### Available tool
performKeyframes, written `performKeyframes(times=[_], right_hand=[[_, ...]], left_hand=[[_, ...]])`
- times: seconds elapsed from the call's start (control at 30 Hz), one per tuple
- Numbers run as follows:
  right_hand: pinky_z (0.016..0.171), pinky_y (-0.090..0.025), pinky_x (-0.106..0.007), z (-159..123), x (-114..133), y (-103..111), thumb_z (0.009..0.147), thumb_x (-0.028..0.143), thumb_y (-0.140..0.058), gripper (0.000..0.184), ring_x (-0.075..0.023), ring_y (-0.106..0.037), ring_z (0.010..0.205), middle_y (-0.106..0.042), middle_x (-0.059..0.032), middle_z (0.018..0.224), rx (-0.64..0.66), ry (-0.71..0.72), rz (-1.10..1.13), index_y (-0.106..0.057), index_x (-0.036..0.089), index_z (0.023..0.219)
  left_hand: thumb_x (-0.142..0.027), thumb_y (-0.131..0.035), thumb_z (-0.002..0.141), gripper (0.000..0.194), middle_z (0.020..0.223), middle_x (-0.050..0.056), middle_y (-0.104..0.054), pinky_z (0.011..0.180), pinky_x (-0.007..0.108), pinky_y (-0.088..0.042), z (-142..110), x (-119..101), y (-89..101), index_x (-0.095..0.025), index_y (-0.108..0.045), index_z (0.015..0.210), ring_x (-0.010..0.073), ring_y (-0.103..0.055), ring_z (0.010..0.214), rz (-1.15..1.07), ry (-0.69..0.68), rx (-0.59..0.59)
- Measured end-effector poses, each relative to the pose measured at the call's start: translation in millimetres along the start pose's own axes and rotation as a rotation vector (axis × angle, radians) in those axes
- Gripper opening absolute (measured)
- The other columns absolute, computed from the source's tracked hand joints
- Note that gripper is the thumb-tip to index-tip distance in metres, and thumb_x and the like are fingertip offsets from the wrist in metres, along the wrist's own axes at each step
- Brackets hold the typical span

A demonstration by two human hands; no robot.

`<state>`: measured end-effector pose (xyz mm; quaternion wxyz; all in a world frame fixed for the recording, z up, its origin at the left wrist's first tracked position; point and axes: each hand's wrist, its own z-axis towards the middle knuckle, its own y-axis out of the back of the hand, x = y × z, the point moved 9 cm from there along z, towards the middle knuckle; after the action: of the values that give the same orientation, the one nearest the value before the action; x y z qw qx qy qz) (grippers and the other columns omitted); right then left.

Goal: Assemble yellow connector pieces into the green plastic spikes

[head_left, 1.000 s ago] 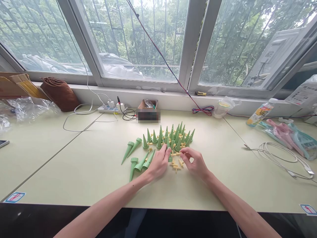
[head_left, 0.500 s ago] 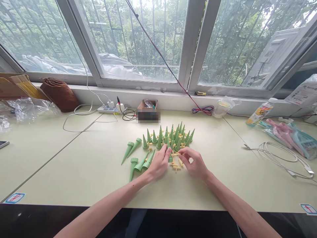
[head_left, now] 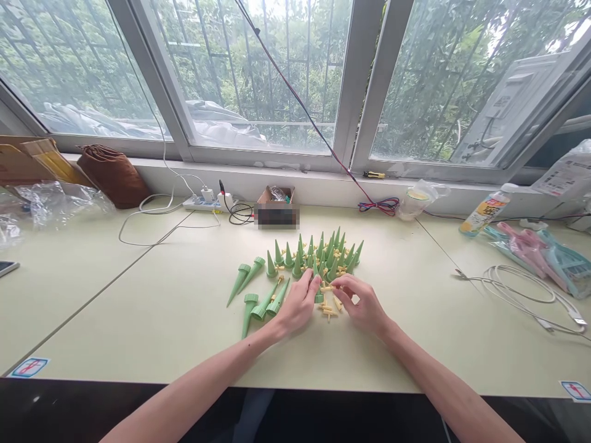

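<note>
My left hand (head_left: 299, 303) is closed around a green plastic watering spike (head_left: 318, 298), whose upper part shows past my fingers. Close on its right, my right hand (head_left: 362, 303) pinches a small yellow T-shaped valve (head_left: 327, 288) between thumb and forefinger. The valve's end lies near the spike; whether they touch, I cannot make out. Below, on the table, several loose yellow valves (head_left: 329, 312) lie in a small heap. Green spikes (head_left: 278, 253) stand point-up in a dense group behind my hands, with yellow pieces among them. To the left, several spikes (head_left: 238, 284) lie on their sides.
A small open box (head_left: 277, 212) stands at the back near a power strip (head_left: 196, 203). On the right are a bottle (head_left: 487, 210), pink and teal dustpans (head_left: 538, 249) and a coiled white cable (head_left: 530, 292). A brown cloth bundle (head_left: 113, 177) sits at the back left.
Almost nothing differs. Both hands keep their grips in nearly the same place, and the whole view has shifted very slightly.
</note>
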<state>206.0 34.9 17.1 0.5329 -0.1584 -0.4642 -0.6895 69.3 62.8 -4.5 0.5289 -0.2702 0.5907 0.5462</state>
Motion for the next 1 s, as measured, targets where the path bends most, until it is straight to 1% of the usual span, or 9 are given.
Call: performKeyframes(times=[0.17, 0.37, 0.5, 0.63, 0.8, 1.0], right_hand=[[0.054, -0.049, -0.027, -0.3, 1.1, -0.7, 0.100, 0.033, -0.050, 0.019, -0.0133, -0.056, 0.061, -0.064, -0.0050, 0.083, 0.001, -0.002, 0.004, -0.063, 0.020, 0.100], [0.053, -0.049, -0.027, -0.8, 2.2, -2.5, 0.098, 0.035, -0.054, 0.018, -0.0115, -0.052, 0.056, -0.066, -0.0058, 0.087, 0.012, -0.001, 0.008, -0.063, 0.020, 0.101], [0.054, -0.049, -0.027, -0.6, 1.8, -2.5, 0.097, 0.035, -0.057, 0.016, -0.0113, -0.052, 0.056, -0.065, -0.0050, 0.088, 0.008, -0.009, 0.013, -0.063, 0.021, 0.101], [0.055, -0.049, -0.027, 0.6, 3.9, -2.1, 0.098, 0.034, -0.056, 0.016, -0.0123, -0.053, 0.058, -0.064, -0.0041, 0.084, 0.006, 0.004, -0.004, -0.065, 0.021, 0.100], [0.056, -0.047, -0.027, 1.0, 4.2, -1.1, 0.098, 0.031, -0.055, 0.014, -0.0124, -0.050, 0.057, -0.060, -0.0022, 0.078, -0.005, 0.021, -0.027, -0.065, 0.021, 0.098], [0.057, -0.046, -0.027, -0.3, 3.4, -3.6, 0.098, 0.029, -0.056, 0.011, -0.0125, -0.050, 0.059, -0.060, -0.0028, 0.080, 0.013, 0.022, -0.018, -0.064, 0.021, 0.099]], left_hand=[[-0.047, -0.033, 0.101, 0.034, 0.070, -0.003, -0.040, 0.053, 0.025, -0.030, 0.1, 0.1, -0.4, -0.021, -0.037, 0.080, 0.0124, -0.037, 0.060, -0.008, -0.003, -0.003], [-0.048, -0.033, 0.101, 0.035, 0.069, -0.003, -0.039, 0.052, 0.025, -0.030, 0.2, 0.0, -1.1, -0.021, -0.036, 0.079, 0.0121, -0.035, 0.058, -0.013, 0.000, 0.000], [-0.049, -0.032, 0.101, 0.036, 0.067, -0.004, -0.037, 0.053, 0.025, -0.028, -0.2, -0.3, -2.2, -0.021, -0.035, 0.078, 0.0121, -0.033, 0.057, -0.019, -0.001, 0.014], [-0.050, -0.032, 0.101, 0.036, 0.067, -0.005, -0.035, 0.053, 0.025, -0.027, -0.6, -0.4, -2.9, -0.022, -0.033, 0.078, 0.0121, -0.030, 0.057, -0.020, 0.001, 0.027], [-0.049, -0.033, 0.101, 0.036, 0.068, -0.004, -0.036, 0.052, 0.025, -0.025, -0.9, -1.8, -3.1, -0.021, -0.034, 0.078, 0.0119, -0.028, 0.058, -0.019, 0.001, 0.033], [-0.049, -0.033, 0.101, 0.036, 0.065, -0.005, -0.033, 0.050, 0.025, -0.023, -2.1, -2.8, -4.8, -0.021, -0.034, 0.078, 0.0112, -0.026, 0.056, -0.030, -0.004, 0.046]])
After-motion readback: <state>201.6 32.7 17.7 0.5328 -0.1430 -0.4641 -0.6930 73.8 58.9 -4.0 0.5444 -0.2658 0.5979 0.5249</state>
